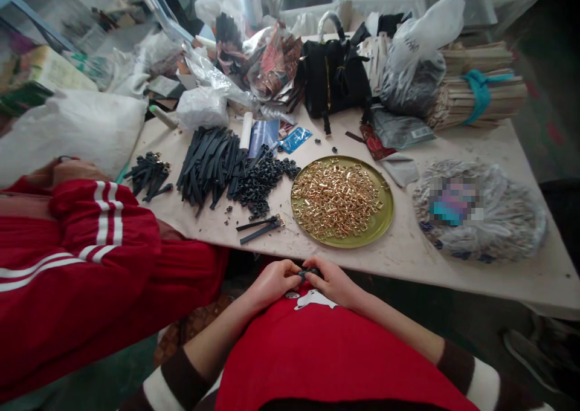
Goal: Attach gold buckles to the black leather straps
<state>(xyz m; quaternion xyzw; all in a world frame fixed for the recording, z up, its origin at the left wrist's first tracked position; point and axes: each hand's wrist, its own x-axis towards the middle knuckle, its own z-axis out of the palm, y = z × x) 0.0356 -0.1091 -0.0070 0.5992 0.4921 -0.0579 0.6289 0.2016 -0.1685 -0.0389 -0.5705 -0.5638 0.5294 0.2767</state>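
Observation:
Just past the table's front edge, above my red apron, my left hand (277, 283) and my right hand (334, 282) meet with fingers pinched. Between them is a small dark strap (310, 273), mostly covered by the fingertips. On the table ahead, a round olive-gold tray (383, 226) bears a heap of gold buckles (339, 199). Left of it lie small black strap loops (260, 187) and a pile of black straps (206, 166). Nearer to me are two short straps (261, 229), at least one with a gold buckle. Several more buckled straps (151, 172) form a bunch farther left.
A co-worker's red sleeve (109, 217) with white stripes is close at my left. Behind stand a black handbag (335, 75), plastic bags (417, 66) and a tied bundle of strips (480, 90). A filled clear bag (493, 217) lies at right.

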